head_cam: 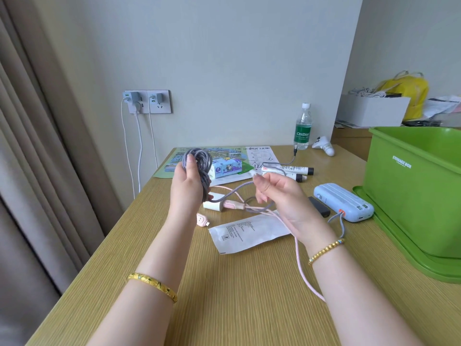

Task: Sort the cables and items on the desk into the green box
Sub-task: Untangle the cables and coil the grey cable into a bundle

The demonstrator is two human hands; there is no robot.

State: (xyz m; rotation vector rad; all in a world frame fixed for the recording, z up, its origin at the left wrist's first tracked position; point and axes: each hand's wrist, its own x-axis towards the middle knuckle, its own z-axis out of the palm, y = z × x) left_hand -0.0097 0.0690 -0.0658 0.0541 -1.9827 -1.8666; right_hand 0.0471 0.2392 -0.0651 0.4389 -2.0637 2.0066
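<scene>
My left hand (187, 182) grips a coiled grey braided cable (199, 162), raised above the desk. The cable's free end runs right to my right hand (279, 196), which pinches it between thumb and fingers. A pink cable (303, 273) lies on the desk under my right wrist, leading to a pink plug (230, 204) and a white charger (212, 205). The green storage box (411, 186) stands on its lid (399, 245) at the right. A blue power bank (343, 202) lies beside it.
A white packet (247, 232), a black stick (319, 206), two tubes (294, 171), a tissue pack (225, 168), papers, a water bottle (303, 127) and a white controller (324, 145) lie on the desk. A wall socket (147, 101) with chargers is at the back left.
</scene>
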